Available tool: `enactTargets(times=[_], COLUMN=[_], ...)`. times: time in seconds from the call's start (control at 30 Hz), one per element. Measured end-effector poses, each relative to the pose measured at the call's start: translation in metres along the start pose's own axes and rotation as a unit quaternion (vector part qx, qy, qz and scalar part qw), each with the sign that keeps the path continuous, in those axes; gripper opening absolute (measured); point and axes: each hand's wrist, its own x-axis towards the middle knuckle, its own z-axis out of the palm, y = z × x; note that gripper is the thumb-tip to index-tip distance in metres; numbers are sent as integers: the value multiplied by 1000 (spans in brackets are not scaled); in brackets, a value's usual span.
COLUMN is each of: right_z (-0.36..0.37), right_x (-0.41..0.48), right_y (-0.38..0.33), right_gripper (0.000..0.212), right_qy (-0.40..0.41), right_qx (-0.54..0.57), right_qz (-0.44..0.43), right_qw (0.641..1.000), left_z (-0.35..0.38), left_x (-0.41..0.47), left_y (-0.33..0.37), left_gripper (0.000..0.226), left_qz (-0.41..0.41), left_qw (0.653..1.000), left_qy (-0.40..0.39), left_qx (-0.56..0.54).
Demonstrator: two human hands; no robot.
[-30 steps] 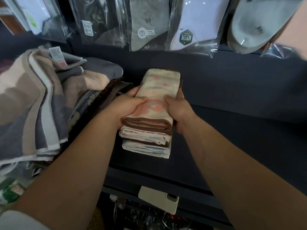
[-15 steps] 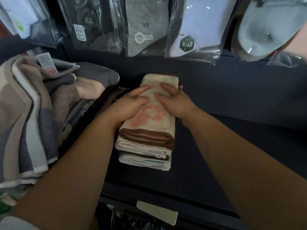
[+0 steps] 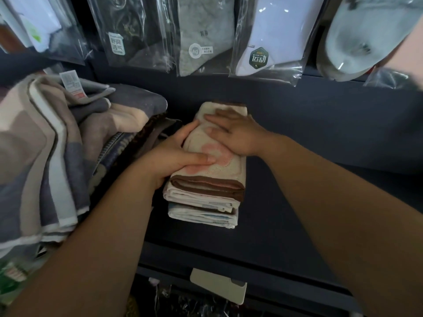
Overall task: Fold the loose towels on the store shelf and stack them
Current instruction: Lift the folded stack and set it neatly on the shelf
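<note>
The folded towel stack (image 3: 206,191) sat on the dark shelf (image 3: 297,202). The right hand (image 3: 238,136) lay flat on top, fingers (image 3: 218,116) straight; the left hand (image 3: 176,156) clasped its left edge, thumb over top. Beside it, loose towels (image 3: 57,145); behind, sock packets (image 3: 206,35).

- Stack (image 3: 203,203): three folded towels, one on another, square on the shelf (image 3: 309,202) near its middle, long side running front to back, folded ends facing the front edge.
- Top towel (image 3: 231,165): cream with a pink motif and a brown border at the near fold; a narrow oblong, lying flat.
- Middle towel (image 3: 194,196): pale white-pink; only the near end showed.
- Bottom towel (image 3: 201,217): white with a pale blue stripe; near end jutted slightly forward.
- Loose towels (image 3: 45,156): unfolded heap just left of the stack, in grey, beige and white stripes, rumpled, with a white and red label (image 3: 72,84) on top.
</note>
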Motion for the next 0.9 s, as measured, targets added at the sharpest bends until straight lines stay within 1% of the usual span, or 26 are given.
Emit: enactTargets(times=[0.07, 0.17, 0.2, 0.27, 0.33, 0.37, 0.4, 0.43, 0.47, 0.5, 0.53, 0.6, 0.63, 0.67, 0.9], right_z=[1, 0, 0, 3, 17, 25, 35, 46, 58, 69, 78, 89, 93, 94, 95], right_x=[0, -7, -12, -26, -46, -59, -74, -87, -99, -109, -115, -121, -120, -117, -111], right_y=[8, 5, 2, -5, -14, -20, -27, -34, -41, -48, -55, -65, -68, -71, -76], right_gripper=[66, 69, 68, 65, 66, 71, 78, 83, 82, 73, 65, 58, 55, 53, 50], right_qy=[0, 16, 33, 93, 151, 168, 179, 184, 180, 168, 159, 154, 156, 156, 163], right_qx=[55, 96, 106, 145, 236, 314, 411, 508, 582, 635, 664, 700, 709, 711, 708], right_qz=[31, 53, 58, 73, 104, 122, 136, 141, 134, 117, 107, 111, 118, 119, 146], right_qw=[998, 994, 992, 982, 954, 927, 884, 830, 782, 745, 723, 688, 678, 675, 671], left_z=[-2, 0, 2, 10, 23, 31, 39, 48, 58, 66, 72, 77, 75, 73, 64], left_x=[-9, -23, -29, -41, -54, -61, -68, -75, -81, -85, -87, -84, -81, -79, -78], left_y=[-4, -16, -20, -25, -28, -31, -34, -37, -39, -40, -40, -38, -38, -39, -46], left_gripper=[118, 111, 106, 92, 76, 65, 57, 53, 51, 48, 45, 39, 36, 33, 31], left_qz=[-5, -9, -7, 11, 34, 45, 52, 56, 56, 53, 51, 50, 49, 47, 56], left_qw=[999, 995, 992, 983, 972, 964, 957, 951, 946, 943, 941, 939, 937, 937, 945], left_qy=[-3, 30, 46, 83, 137, 168, 196, 218, 236, 250, 260, 268, 271, 272, 261], left_qx=[-36, -93, -119, -163, -189, -200, -210, -213, -215, -215, -211, -210, -216, -216, -189])
